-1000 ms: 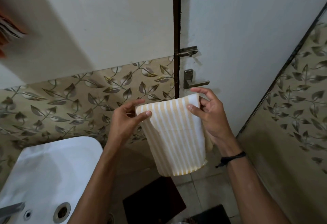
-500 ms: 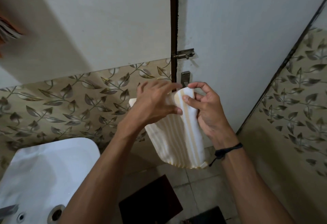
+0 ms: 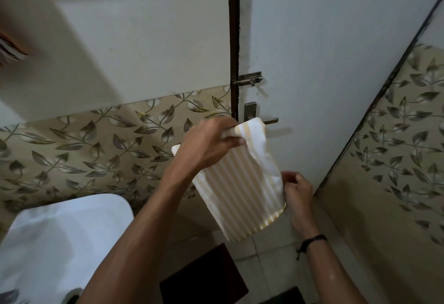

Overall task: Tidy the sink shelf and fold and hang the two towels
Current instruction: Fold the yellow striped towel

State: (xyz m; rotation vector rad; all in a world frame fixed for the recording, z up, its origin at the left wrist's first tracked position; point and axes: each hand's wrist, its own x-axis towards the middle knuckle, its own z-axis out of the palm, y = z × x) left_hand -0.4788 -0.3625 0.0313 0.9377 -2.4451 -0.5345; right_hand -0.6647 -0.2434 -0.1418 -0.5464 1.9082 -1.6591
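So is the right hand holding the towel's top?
No, the left hand grips the towel at its top; the right hand is by its lower edge.

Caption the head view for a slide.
Left hand grips the top of a folded striped towel near the door handle; right hand at its lower edge.

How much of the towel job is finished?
Done: the striped towel looks folded into a narrow panel. In hand: the left hand grips its top by the door handle, the right hand is at its lower edge. Left: it is not hung yet; the second towel and the shelf are out of view.
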